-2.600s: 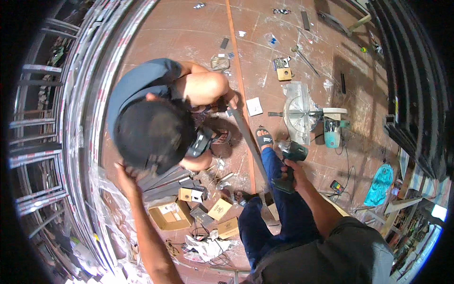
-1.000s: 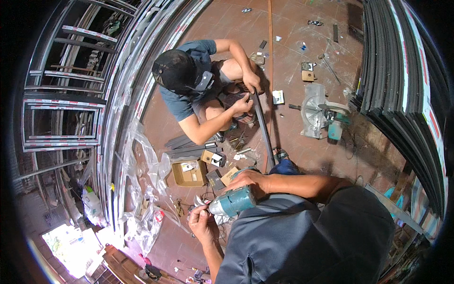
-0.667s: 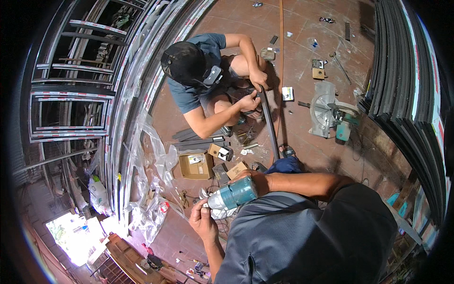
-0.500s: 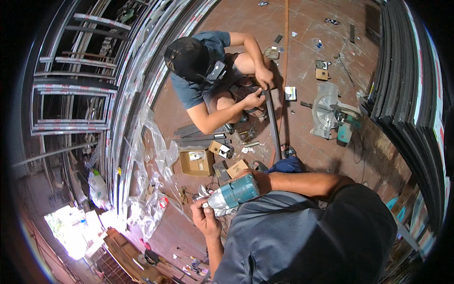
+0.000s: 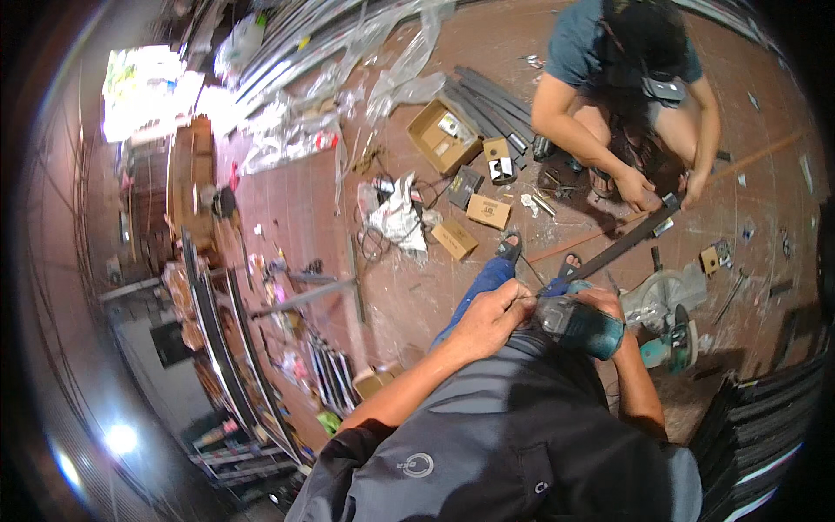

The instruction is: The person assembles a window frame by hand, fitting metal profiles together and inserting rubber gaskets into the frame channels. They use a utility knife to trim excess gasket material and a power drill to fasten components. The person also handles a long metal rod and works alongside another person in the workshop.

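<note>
A teal and dark cordless impact driver point(image 5: 581, 327) is held close in front of my body. My right hand point(image 5: 602, 301) grips it from the far right side, its fingers partly hidden behind the tool. My left hand point(image 5: 497, 318) is at the driver's nose, fingers pinched together; whatever is between the fingertips is too small to make out. Beyond the driver, a long dark metal bar point(image 5: 619, 247) slants away to the upper right. A crouching co-worker point(image 5: 622, 96) has both hands at its far end.
Several small cardboard boxes point(image 5: 454, 238) and an open carton point(image 5: 439, 139) lie on the floor ahead. Crumpled plastic wrap point(image 5: 396, 213) and cables are beside them. A miter saw point(image 5: 674, 339) stands at right, near stacked dark profiles point(image 5: 765, 435). Metal frames point(image 5: 217, 339) are at left.
My view has swung round, so the co-worker appears farther right. The driver's nose still points left, with my right hand on the tool and my left fingers at its nose.
</note>
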The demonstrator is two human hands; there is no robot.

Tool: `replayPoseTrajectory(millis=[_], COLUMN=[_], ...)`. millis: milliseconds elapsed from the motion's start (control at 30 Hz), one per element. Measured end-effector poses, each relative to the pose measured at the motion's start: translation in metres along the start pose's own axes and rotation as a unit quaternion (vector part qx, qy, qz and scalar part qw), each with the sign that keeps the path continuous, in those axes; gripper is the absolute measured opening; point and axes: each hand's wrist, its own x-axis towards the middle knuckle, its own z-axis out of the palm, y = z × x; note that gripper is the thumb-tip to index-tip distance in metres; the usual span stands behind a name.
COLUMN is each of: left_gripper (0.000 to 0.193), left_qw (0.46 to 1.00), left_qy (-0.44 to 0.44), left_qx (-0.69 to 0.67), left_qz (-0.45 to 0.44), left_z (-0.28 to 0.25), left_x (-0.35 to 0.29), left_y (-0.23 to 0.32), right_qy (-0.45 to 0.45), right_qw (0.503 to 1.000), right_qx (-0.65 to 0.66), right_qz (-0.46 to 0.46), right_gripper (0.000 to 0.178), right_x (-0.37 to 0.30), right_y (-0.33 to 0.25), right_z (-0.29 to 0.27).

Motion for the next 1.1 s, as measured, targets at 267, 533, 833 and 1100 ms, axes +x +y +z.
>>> replayPoseTrajectory(millis=[267,533,833,1100], left_gripper=[0.025,0.027,0.031,0.031], left_qw=[0.985,0.979,0.976,0.919], left_qy=[0.036,0.089,0.114,0.164], left_qx=[-0.169,-0.181,-0.186,-0.356], left_qz=[-0.006,0.036,-0.022,0.032], left_z=[-0.004,-0.075,-0.193,-0.283], left_x=[-0.016,-0.050,-0.106,-0.174], left_y=[-0.041,-0.088,-0.204,-0.318], right_qy=[-0.080,-0.148,-0.237,-0.299], right_qw=[0.994,0.983,0.965,0.947], right_qx=[-0.025,-0.041,-0.109,-0.114], right_qz=[-0.066,-0.099,-0.032,-0.011], right_gripper=[0.032,0.037,0.044,0.049], right_x=[0.010,0.066,0.149,0.202], right_y=[0.002,-0.011,-0.072,-0.110], right_z=[0.006,0.065,0.220,0.375])
